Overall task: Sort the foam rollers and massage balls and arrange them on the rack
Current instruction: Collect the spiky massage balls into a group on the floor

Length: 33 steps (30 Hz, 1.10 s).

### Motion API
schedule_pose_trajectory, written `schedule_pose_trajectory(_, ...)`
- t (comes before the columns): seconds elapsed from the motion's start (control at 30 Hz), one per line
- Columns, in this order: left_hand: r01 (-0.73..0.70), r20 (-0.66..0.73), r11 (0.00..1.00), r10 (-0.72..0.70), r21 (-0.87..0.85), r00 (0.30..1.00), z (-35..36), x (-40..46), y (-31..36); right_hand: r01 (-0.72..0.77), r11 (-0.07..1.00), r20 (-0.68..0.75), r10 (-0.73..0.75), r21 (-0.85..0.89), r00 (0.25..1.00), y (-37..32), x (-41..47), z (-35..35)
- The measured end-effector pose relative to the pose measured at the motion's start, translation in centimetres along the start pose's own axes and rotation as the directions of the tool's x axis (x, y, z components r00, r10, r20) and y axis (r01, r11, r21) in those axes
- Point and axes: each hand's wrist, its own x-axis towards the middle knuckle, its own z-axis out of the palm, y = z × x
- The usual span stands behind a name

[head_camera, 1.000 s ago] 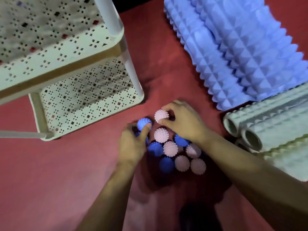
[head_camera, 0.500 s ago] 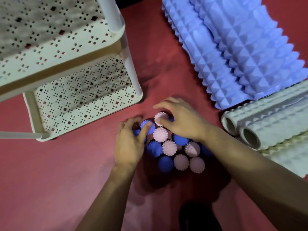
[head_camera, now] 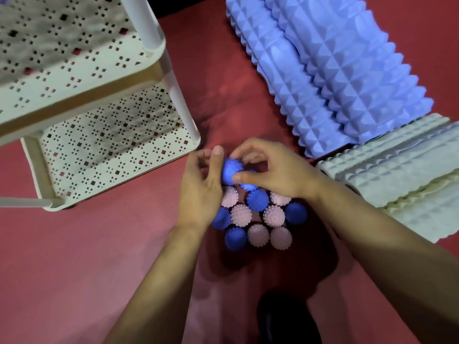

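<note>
A cluster of spiky massage balls lies on the red mat, pink ones (head_camera: 241, 215) mixed with blue ones (head_camera: 257, 200). At its far edge my left hand (head_camera: 198, 192) grips a blue ball (head_camera: 230, 168), thumb along its left side. My right hand (head_camera: 273, 171) curls over a pink ball (head_camera: 249, 158), mostly hidden under the fingers, and its thumb presses the blue ball's lower right. Another blue ball (head_camera: 249, 186) shows under the right palm. The cream perforated rack (head_camera: 111, 145) stands at the left, both visible shelves bare.
Several blue knobbly foam rollers (head_camera: 335, 70) lie at the upper right, with pale grey-green ridged rollers (head_camera: 397, 170) beside them at the right edge. A dark rounded shape (head_camera: 285, 316) sits at the bottom centre. Red mat (head_camera: 74, 269) stretches to the lower left.
My left hand has lifted its blue ball up and toward the right hand. The right hand's fingers have closed over the pink ball, and both hands now meet at the blue ball.
</note>
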Motion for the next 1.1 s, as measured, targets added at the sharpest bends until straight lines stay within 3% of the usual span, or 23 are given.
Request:
schedule_pose_trajectory(0.07,0.039,-0.043,0.987,-0.033,0.157,0.999,-0.4,0.6,-2.2,-0.115,0.989,-0.147,0.1,-0.094,0.984,1.5,-0.5,-1.2)
schedule_pose_trajectory(0.13,0.093,-0.01,0.962,-0.093,0.257,0.996,-0.7,0.6,-3.6,-0.293,0.909,-0.253,0.222,-0.295,0.942,3.0,-1.3,-2.1)
schedule_pose_trajectory(0.23,0.156,0.075,0.938,-0.187,0.31,0.979,-0.2,-0.6,-4.2,-0.448,0.76,-0.237,0.381,-0.47,0.894,4.4,-2.0,-1.9)
schedule_pose_trajectory(0.3,0.141,0.064,0.934,-0.17,0.328,0.983,0.1,-1.2,-4.2,-0.46,0.773,-0.195,0.417,-0.437,0.888,4.3,-2.2,-1.2)
schedule_pose_trajectory(0.73,0.115,0.094,0.905,-0.167,0.409,0.981,-0.2,-1.1,-3.9,-0.367,0.829,-0.202,0.309,-0.422,0.93,3.9,-2.9,-0.8)
schedule_pose_trajectory(0.9,-0.088,0.058,0.898,0.07,0.431,0.996,0.2,-2.0,-1.7,-0.177,0.887,-0.218,0.089,-0.426,0.972,1.8,-3.3,-1.5)
schedule_pose_trajectory(1.1,-0.322,0.089,0.882,0.311,0.345,0.946,0.4,-4.7,3.7,0.019,0.91,-0.266,-0.142,-0.415,0.953,-2.3,-5.3,-2.4)
